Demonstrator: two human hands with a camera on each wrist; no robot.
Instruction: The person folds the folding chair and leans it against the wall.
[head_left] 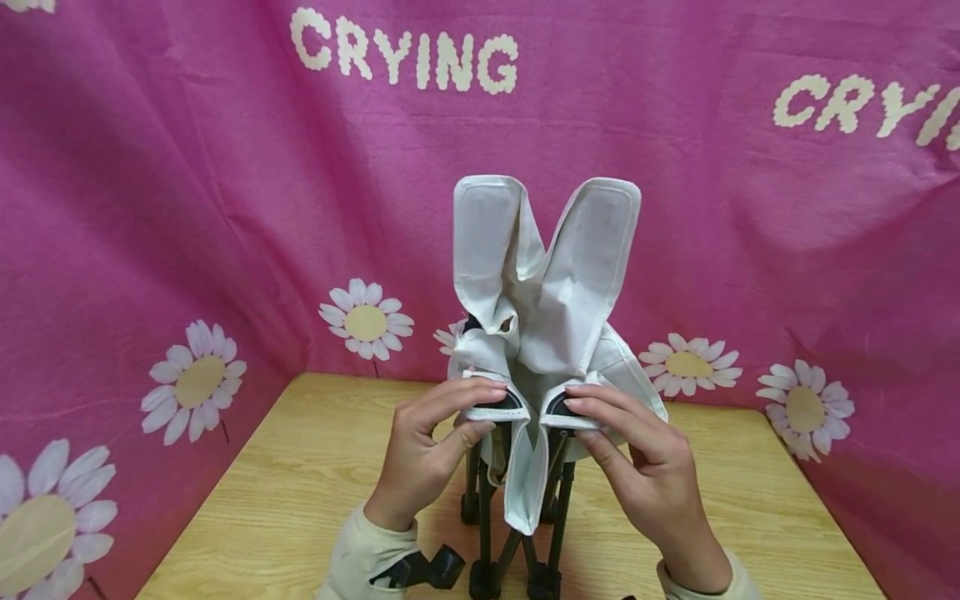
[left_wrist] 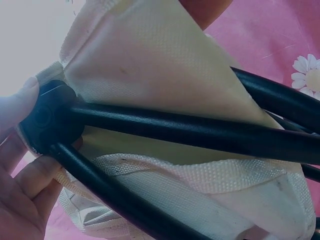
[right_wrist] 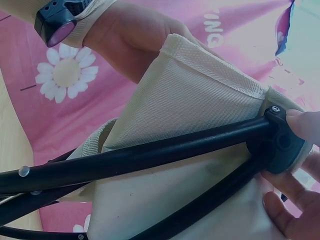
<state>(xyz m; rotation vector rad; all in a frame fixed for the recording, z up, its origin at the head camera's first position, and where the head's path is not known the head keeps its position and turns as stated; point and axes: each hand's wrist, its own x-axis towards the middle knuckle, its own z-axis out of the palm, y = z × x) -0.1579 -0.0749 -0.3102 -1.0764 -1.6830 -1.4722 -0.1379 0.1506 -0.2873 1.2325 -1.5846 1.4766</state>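
Observation:
A small folding chair (head_left: 540, 325) with white cloth and a black tube frame stands on the table, its legs drawn close together. My left hand (head_left: 431, 446) pinches the near left cloth corner, fingers on top and thumb below. Under that cloth sits a black plastic joint (left_wrist: 52, 117), seen in the left wrist view. On the near right corner my right hand (head_left: 645, 462) has the same hold. The right wrist view shows the thumb against a black joint (right_wrist: 280, 142) there. Between both hands the cloth sags in a fold (head_left: 527, 496). Two flaps rise at the back.
The wooden table (head_left: 277, 483) carries the chair near its middle. A pink curtain (head_left: 675, 250) with flowers and lettering hangs behind and at both sides. A black wrist camera (head_left: 431, 568) is strapped at the left sleeve, close to the chair's legs.

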